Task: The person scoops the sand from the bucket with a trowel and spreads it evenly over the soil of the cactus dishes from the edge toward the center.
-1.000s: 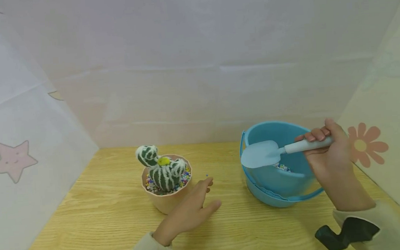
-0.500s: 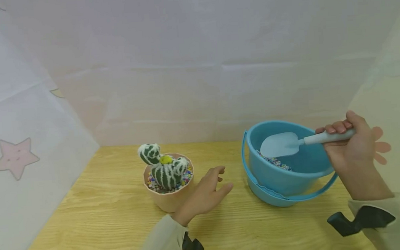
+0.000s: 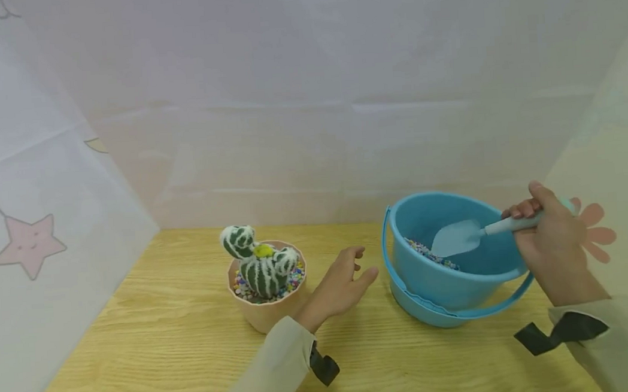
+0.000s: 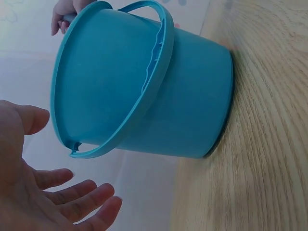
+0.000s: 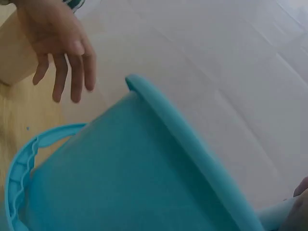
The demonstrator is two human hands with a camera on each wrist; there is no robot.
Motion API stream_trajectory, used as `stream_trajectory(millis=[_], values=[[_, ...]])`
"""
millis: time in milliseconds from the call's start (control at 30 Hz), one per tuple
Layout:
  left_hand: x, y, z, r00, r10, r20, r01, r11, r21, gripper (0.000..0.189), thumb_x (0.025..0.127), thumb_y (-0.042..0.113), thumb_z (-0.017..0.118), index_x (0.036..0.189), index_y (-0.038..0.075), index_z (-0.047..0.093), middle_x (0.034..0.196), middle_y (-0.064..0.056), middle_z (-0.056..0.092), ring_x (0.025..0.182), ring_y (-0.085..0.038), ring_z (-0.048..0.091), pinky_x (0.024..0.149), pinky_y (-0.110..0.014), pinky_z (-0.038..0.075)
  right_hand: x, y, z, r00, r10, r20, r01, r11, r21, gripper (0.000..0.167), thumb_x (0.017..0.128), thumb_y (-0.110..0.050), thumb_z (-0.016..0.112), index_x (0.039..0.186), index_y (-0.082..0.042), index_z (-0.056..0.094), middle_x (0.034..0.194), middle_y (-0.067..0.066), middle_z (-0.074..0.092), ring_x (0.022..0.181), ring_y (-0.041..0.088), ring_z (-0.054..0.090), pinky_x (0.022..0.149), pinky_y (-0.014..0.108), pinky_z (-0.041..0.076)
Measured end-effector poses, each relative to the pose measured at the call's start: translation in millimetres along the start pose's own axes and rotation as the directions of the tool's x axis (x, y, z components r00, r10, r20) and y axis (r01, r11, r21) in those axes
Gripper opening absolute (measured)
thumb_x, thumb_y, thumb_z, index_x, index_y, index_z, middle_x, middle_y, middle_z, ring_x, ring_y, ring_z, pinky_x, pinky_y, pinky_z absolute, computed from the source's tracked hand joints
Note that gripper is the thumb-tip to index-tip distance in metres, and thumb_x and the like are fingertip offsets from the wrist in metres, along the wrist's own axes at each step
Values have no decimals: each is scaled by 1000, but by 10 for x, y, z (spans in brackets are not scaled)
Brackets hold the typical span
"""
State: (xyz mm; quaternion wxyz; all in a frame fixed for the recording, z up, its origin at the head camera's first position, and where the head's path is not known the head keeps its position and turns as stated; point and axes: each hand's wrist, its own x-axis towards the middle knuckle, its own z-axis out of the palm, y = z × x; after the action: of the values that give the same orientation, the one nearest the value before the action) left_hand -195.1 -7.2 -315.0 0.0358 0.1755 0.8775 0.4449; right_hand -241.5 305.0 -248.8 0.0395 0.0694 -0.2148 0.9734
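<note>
My right hand (image 3: 551, 238) grips the white handle of a small trowel (image 3: 457, 239). The trowel's pale blue blade is inside the blue bucket (image 3: 460, 289), its tip at the colourful pebbles (image 3: 428, 254). In the right wrist view, only a sliver of the right hand (image 5: 299, 209) shows at the edge. My left hand (image 3: 342, 284) hovers between the flowerpot and the bucket, fingers relaxed and holding nothing. In the left wrist view, the left hand (image 4: 62, 197) is apart from the bucket (image 4: 139, 91). A knitted cactus (image 3: 265, 276) stands in the peach flowerpot (image 3: 264, 316), among more pebbles.
The bucket's handle (image 3: 494, 312) hangs down at its front. Everything stands on a wood-grain table (image 3: 154, 325). A pale cloth backdrop (image 3: 267, 133) rises behind and on both sides. A tiny blue bead (image 5: 27, 128) lies on the table.
The trowel has moved right and down from over the bucket's left rim to the pebbles inside. My left hand has moved right and away, from beside the flowerpot towards the bucket.
</note>
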Motion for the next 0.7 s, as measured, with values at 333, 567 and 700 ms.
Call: stream_trajectory(millis=[333,567,700], values=[[172,77,2,1000,5,-24,-6,999,-38,66,99,44,45,149,6,26,147,-16,35,125,-30,46,98,-43,45,97,43,-65,999,-34,-34,24,965,-263,8,98,-1,46,97,-6,40,60,9,43,53,21,40,60,30,35],[333,113,20,999,-36,-30,33,996,-85,76,91,55,52,151,15,25,150,-9,34,129,-28,44,97,-44,46,164,54,-63,997,-68,-25,54,925,-377,32,92,7,53,61,0,50,53,10,46,50,21,43,54,30,40],[407,131,39,1000,-15,-8,14,992,-123,81,88,57,55,152,20,20,152,-9,30,132,-29,41,97,-45,46,204,24,-51,996,-56,-63,14,845,-535,33,91,1,58,59,-4,50,51,7,45,50,19,42,54,28,40]])
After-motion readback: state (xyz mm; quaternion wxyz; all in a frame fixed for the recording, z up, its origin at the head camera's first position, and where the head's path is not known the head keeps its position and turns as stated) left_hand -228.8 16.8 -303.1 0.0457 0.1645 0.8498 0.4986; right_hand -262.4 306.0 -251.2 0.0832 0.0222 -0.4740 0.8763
